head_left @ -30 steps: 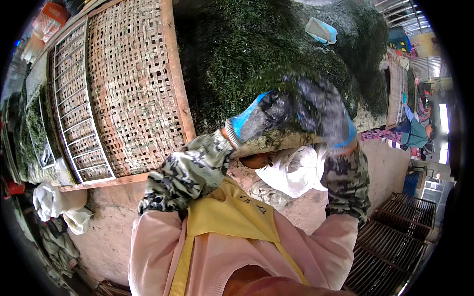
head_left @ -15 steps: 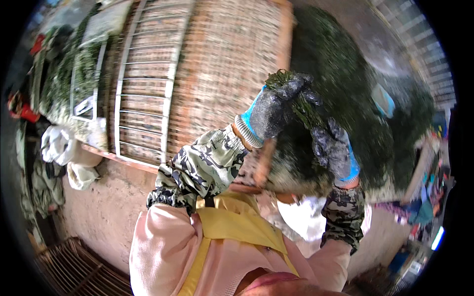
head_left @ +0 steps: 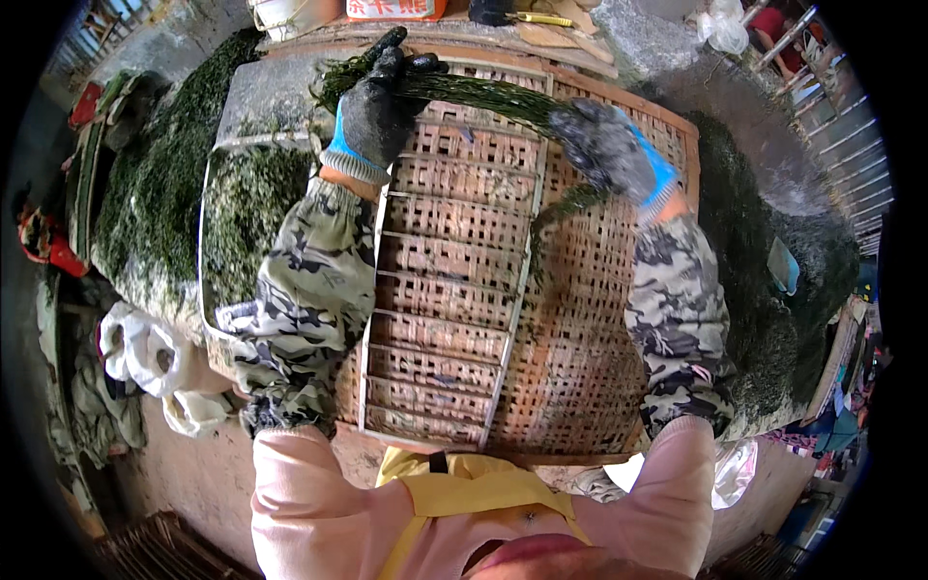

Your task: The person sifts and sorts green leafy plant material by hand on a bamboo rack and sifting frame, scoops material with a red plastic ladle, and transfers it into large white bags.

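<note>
Both hands wear dark wet gloves with blue backs. Between them a bundle of dark green seaweed (head_left: 480, 93) is stretched over the far part of a woven bamboo tray (head_left: 604, 324). My left hand (head_left: 375, 114) grips its left end near the tray's far left corner, where a tuft pokes out past the fingers. My right hand (head_left: 611, 150) is closed round the other end, and some loose strands trail below it toward the tray. A metal frame with crossbars (head_left: 372, 319) lies on the tray's left half, under the stretched bundle.
A large heap of seaweed (head_left: 744, 290) lies right of the tray, with a blue-and-white piece (head_left: 784, 266) on it. More seaweed (head_left: 159, 193) is heaped at left. White bags (head_left: 145, 353) sit at the near left. An orange container (head_left: 396, 9) stands beyond the far edge.
My hands have come from over the right heap to the tray's far part, carrying the seaweed. They are farther apart, the bundle now drawn out sideways. The view has shifted too.
</note>
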Demonstrator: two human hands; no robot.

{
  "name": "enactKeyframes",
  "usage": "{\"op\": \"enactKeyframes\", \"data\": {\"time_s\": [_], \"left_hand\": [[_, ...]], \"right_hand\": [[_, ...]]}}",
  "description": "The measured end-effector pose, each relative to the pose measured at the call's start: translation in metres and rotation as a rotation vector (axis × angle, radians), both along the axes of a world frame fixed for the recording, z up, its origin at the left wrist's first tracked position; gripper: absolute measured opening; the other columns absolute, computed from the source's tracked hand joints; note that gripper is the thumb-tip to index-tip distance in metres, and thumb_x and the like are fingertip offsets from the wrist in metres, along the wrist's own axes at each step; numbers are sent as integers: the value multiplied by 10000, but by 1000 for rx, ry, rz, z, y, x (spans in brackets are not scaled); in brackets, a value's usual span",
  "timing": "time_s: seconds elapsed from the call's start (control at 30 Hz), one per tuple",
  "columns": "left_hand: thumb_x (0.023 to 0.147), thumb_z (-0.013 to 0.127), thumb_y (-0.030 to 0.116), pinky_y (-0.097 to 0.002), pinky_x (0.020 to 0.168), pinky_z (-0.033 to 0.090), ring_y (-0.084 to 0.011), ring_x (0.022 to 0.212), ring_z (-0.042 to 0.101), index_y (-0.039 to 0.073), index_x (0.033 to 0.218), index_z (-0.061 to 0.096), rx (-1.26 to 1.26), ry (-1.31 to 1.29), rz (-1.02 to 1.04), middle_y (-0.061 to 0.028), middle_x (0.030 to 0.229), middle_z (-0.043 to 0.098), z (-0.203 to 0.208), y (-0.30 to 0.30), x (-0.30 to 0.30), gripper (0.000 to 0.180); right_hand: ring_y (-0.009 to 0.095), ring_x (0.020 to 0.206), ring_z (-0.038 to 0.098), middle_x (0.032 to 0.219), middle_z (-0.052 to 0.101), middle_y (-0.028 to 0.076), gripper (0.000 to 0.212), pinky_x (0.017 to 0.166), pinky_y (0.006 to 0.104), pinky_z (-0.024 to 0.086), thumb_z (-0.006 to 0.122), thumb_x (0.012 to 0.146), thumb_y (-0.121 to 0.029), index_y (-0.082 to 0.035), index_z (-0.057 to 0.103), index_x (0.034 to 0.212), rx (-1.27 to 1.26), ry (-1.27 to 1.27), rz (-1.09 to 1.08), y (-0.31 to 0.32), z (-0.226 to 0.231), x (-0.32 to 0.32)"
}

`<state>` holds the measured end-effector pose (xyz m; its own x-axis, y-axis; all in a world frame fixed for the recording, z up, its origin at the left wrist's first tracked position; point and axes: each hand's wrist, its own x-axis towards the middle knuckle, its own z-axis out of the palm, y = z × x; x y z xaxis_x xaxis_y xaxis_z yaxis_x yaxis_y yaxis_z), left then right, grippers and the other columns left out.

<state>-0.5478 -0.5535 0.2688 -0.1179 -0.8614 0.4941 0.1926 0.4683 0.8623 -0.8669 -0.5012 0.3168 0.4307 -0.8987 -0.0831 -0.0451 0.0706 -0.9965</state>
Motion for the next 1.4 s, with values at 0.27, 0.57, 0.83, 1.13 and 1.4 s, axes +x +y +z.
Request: {"op": "enactKeyframes", "data": {"time_s": [0.27, 0.57, 0.83, 1.13, 1.4], "left_hand": [[996, 535, 239, -343, 762, 537, -217, 862, 684, 13, 1207, 629, 427, 182, 180, -106, 989, 713, -70, -170, 42, 324], [878, 553, 295, -436, 802, 537, -340, 908, 680, 88, 947, 738, -39, -1124, 938, -158, 970, 709, -97, -186, 12, 287], [898, 542, 463, -448, 872, 508, -366, 1033, 640, 60, 1097, 693, 77, -1189, 568, -179, 1135, 670, -59, -205, 43, 475], [845, 748, 350, -306, 443, 437, -163, 483, 542, 50, 952, 660, 600, -304, 629, -74, 782, 643, 16, -107, 125, 329], [857, 699, 228, -428, 717, 550, -352, 814, 688, 68, 1064, 649, 130, -1189, 632, -169, 880, 705, -79, -17, 54, 266]], "right_hand": [[135, 826, 622, 984, 679, 48, 347, 701, 271, 511, 479, 1015, -310, -26, 579, 1187, 412, -430, -121, -199, -90, 9], [369, 856, 656, 948, 679, 190, 191, 738, 445, 518, 596, 885, -221, -68, 662, 977, -567, 1269, -386, -181, -90, 91], [389, 907, 666, 987, 685, 207, 208, 775, 484, 540, 607, 844, -206, -74, 703, 973, -560, 1284, -417, -170, -83, 94], [379, 910, 672, 981, 689, 199, 211, 768, 475, 556, 595, 875, -218, -72, 720, 963, -670, 1264, -425, -173, -84, 98], [380, 892, 667, 988, 684, 204, 234, 763, 481, 552, 616, 867, -257, -87, 721, 991, -665, 1257, -413, -182, -95, 98]]}}
